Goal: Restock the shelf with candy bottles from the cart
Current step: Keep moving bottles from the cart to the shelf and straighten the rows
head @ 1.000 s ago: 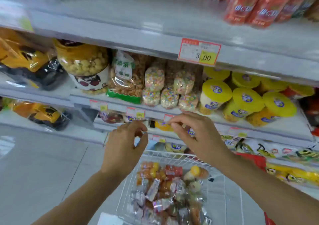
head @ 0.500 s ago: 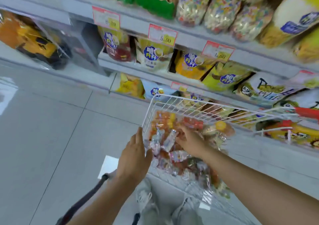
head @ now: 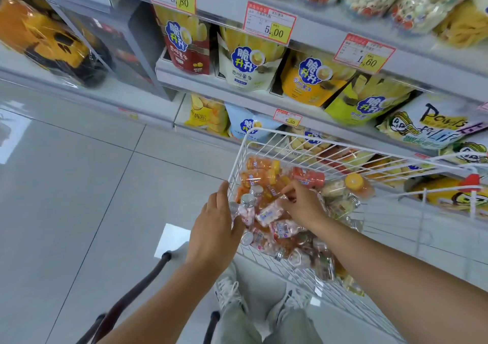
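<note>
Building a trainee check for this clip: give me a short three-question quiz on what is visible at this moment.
1. True or false: the right hand is down among the candy bottles in the wire cart.
2. The price tag just above the cart's far rim reads: A) 4.50 B) 8.80 C) 3.00
3. What colour are the caps on the bottles next to the left hand?

Key: 1 true; 2 A; 3 silver.
</note>
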